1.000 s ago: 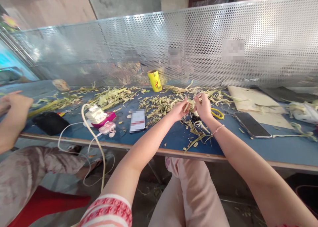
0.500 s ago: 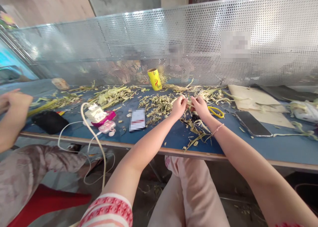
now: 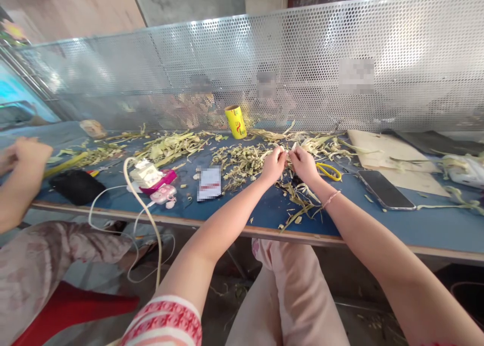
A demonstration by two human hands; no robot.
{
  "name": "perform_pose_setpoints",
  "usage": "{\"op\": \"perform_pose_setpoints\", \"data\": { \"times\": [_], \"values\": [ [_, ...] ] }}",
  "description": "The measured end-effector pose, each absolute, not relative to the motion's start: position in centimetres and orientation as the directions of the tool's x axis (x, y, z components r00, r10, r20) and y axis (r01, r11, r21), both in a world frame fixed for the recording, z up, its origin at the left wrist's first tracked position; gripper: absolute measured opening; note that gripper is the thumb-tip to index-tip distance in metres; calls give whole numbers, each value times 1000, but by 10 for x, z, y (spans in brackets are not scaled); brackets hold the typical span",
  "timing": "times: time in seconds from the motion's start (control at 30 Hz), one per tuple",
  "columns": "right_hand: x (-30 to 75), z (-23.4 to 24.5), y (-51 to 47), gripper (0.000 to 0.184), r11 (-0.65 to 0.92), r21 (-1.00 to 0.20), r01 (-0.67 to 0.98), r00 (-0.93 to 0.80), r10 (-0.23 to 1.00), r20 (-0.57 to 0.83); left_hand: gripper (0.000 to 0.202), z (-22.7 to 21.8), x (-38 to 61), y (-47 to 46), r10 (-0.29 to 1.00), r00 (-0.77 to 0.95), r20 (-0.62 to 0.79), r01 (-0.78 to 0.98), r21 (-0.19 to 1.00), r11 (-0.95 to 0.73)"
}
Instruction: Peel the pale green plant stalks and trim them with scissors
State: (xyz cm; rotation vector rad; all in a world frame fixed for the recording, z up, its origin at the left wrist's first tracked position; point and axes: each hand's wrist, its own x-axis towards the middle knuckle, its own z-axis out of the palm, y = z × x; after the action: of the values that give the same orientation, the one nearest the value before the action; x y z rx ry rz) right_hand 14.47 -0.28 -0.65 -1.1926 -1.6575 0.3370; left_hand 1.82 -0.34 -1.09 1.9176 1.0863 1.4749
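Observation:
My left hand (image 3: 275, 163) and my right hand (image 3: 303, 163) meet above the blue table (image 3: 242, 210), fingertips pinched close together. Between them shows a bit of a pale plant strip (image 3: 287, 153); the fingers hide most of it. Left of my hands lies a heap of short, curled plant pieces (image 3: 242, 162). Longer dry strips (image 3: 298, 199) lie under and in front of my right hand. Just right of that hand is a yellow loop (image 3: 329, 171).
A yellow tube (image 3: 236, 122) stands by the perforated metal screen (image 3: 302, 48). A phone (image 3: 385, 188) lies to the right, near brown paper (image 3: 381, 152). On the left are a corded power adapter (image 3: 148, 174), a black pouch (image 3: 77, 186) and another person's hands (image 3: 26, 154).
My fingertips have shifted slightly, and the pale strip between them shows a little differently. The other person's hands at the left have moved a little.

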Motion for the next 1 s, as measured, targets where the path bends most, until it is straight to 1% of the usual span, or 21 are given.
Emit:
{"op": "perform_pose_setpoints", "data": {
  "times": [0.1,0.27,0.47,0.53,0.7,0.83,0.9,1.0],
  "values": [
    [143,-5,-6,30,488,-660,571,4,803,596,26,-11,19,-3,833,59,550,251,800,-545],
    [139,-5,-10,32,555,-621,553,-26,756,654,27,-10,21,-3,864,-56,501,226,849,-478],
    [134,-4,-14,34,598,-616,512,-65,742,667,27,-10,18,0,851,-131,509,201,854,-480],
    [134,-4,-14,33,588,-640,495,-42,752,658,27,-9,16,1,835,-105,539,203,834,-513],
    [141,-5,-6,32,537,-721,439,64,781,621,27,-5,16,-2,791,45,610,240,762,-601],
    [144,-9,2,31,505,-781,368,127,805,580,29,-3,18,-6,768,89,634,247,733,-634],
    [145,-10,4,31,503,-797,334,128,814,567,30,-3,18,-6,776,97,624,229,745,-627],
    [145,-9,4,31,520,-793,317,99,814,572,31,-4,16,-4,812,72,579,152,799,-582]
  ]
}}
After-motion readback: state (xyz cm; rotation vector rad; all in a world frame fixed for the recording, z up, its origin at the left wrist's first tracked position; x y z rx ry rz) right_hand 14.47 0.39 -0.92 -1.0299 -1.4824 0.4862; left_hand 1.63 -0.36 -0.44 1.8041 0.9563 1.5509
